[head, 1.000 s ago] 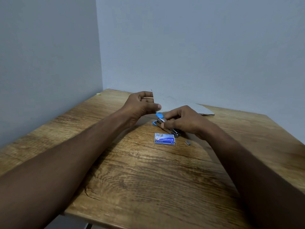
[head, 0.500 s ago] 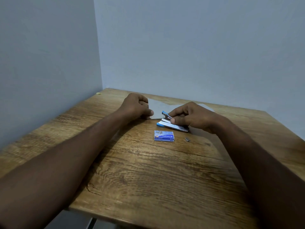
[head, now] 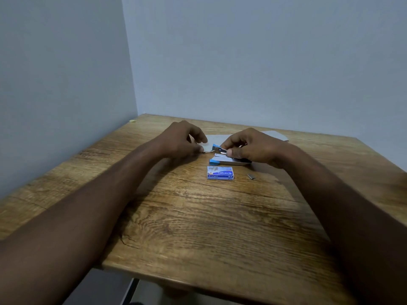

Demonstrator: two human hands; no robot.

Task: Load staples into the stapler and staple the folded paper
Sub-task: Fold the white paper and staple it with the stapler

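Observation:
A small blue and silver stapler (head: 222, 155) rests on the wooden table (head: 198, 216) with its jaws apart, the blue tips pointing left. My right hand (head: 251, 146) grips its rear and upper arm. My left hand (head: 184, 139) pinches the near corner of the folded white paper (head: 217, 138), which lies flat behind the stapler. A blue staple box (head: 220, 172) lies just in front of the stapler. A short loose strip of staples (head: 251, 176) sits to the right of the box.
The table stands in a corner, with grey walls at the left and back. A tiny yellowish scrap (head: 132, 120) lies at the far left edge. The near table edge drops off toward the floor.
The paper, held raised a second ago, now lies flat on the table. The stapler came down onto the table with its jaws open, and my right hand shifted right along it.

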